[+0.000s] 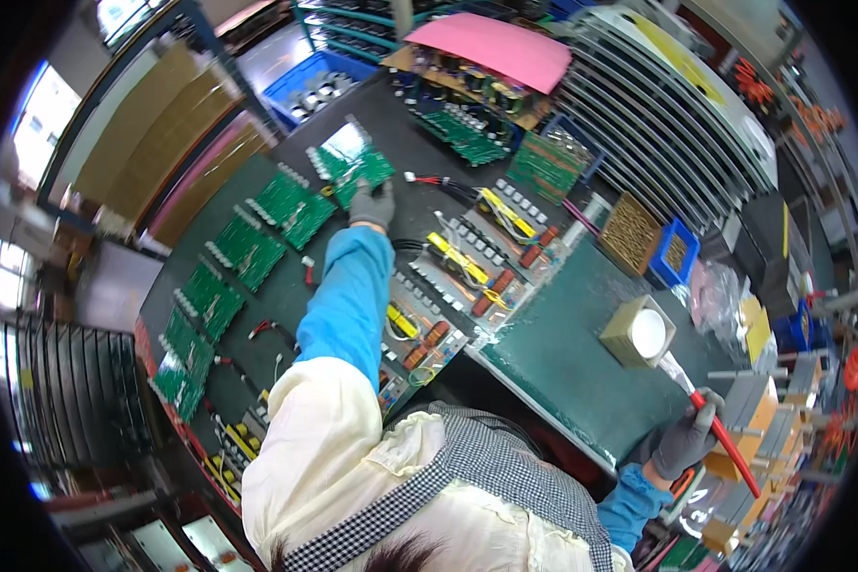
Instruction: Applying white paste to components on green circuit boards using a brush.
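My left hand (372, 205), in a grey glove, reaches far forward over the dark bench. Its fingers close on the near edge of a green circuit board (338, 162); the fingertips are partly hidden. At the right, my gloved right hand (686, 443) is wrapped around a long red-handled tool (729, 443) with a flat whitish end. That end lies beside a square, pale container (623, 334) with something white inside. Assemblies with yellow transformers (459, 257) and rows of silver parts lie between my arms.
More green boards (248, 248) form a row on the left. A pink sheet (491, 48) covers stacked parts at the back, near a metal rack (658, 114). A box of small brass-coloured pieces (629, 234) and a blue bin (675, 253) stand on the right.
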`<state>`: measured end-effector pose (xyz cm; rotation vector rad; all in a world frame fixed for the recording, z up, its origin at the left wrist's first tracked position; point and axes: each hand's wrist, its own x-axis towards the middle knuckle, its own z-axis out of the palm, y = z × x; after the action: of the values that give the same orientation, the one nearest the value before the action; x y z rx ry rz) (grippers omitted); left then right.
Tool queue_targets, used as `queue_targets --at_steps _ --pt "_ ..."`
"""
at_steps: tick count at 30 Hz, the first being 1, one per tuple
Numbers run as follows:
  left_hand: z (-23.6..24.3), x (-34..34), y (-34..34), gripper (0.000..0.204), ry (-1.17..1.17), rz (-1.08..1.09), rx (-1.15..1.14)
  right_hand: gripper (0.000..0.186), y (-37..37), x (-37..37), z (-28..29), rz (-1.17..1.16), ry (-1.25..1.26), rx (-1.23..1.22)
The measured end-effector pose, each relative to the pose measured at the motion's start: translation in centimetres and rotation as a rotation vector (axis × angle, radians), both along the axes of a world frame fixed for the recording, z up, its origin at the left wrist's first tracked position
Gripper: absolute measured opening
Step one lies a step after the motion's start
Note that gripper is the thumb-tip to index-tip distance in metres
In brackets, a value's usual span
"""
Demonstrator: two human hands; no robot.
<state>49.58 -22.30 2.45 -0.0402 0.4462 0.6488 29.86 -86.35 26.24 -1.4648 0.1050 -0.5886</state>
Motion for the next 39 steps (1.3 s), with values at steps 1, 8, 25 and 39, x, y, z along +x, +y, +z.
queue_targets --at_steps 1,8,25,39 --pt "-0.5 1.0 -0.2 0.034 0.066 0.027 -0.02 0.025 0.0 -0.1 -0.1 -0.042 0.0 -0.037" --pt "1.5 3.4 -3.3 0.046 0.436 0.006 -0.023 0.021 -0.2 -0.2 -0.7 -0.116 0.039 -0.033" --pt "2.5 18.1 -14.5 0.029 0.69 -0.568 0.295 0.019 -1.5 -1.7 0.0 -0.196 0.109 0.063" --pt "13.0 -2.7 -5.8 0.032 0.665 -0.529 1.1 0.02 -2.9 1.6 -1.9 -0.292 0.048 -0.044"
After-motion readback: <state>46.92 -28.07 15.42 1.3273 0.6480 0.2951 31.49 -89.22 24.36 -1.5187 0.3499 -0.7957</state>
